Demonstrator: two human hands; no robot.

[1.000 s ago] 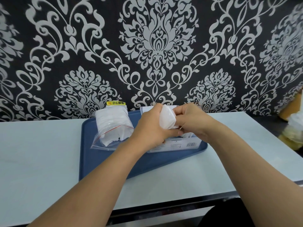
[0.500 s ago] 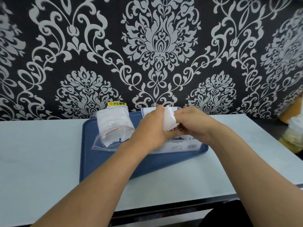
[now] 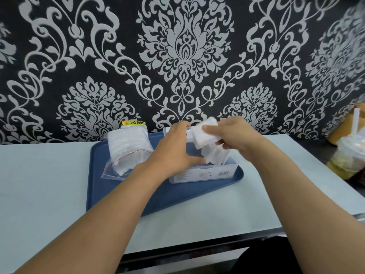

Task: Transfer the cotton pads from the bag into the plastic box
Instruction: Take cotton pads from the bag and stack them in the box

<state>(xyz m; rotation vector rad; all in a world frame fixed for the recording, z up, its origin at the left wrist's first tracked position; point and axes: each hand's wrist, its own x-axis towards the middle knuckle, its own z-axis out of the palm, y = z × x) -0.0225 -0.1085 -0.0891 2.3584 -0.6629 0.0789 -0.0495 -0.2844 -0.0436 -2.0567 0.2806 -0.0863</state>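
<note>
On the blue tray [image 3: 118, 194] stands a clear plastic box [image 3: 207, 176] with a printed label on its front wall. My right hand [image 3: 237, 137] pinches a white stack of cotton pads [image 3: 205, 133] above the box's far side. More pads [image 3: 216, 156] stand loosely inside the box just below that stack. My left hand [image 3: 175, 151] curls over the left half of the box, its thumb lying along the front rim and touching the standing pads. Its fingertips are hidden. The zip bag [image 3: 128, 153] lies on the tray's left, still bulging with pads.
The tray sits on a pale blue table [image 3: 39, 184] against a black patterned wall. A yellow warning sticker [image 3: 133, 123] shows behind the bag. At the far right a bagged drink cup with a straw [image 3: 349, 155] stands beside the table. The front table edge is near my body.
Both hands held the stack together before. Now my right hand has drawn it to the right over the box, some pads have dropped inside, and my left hand has sunk onto the box.
</note>
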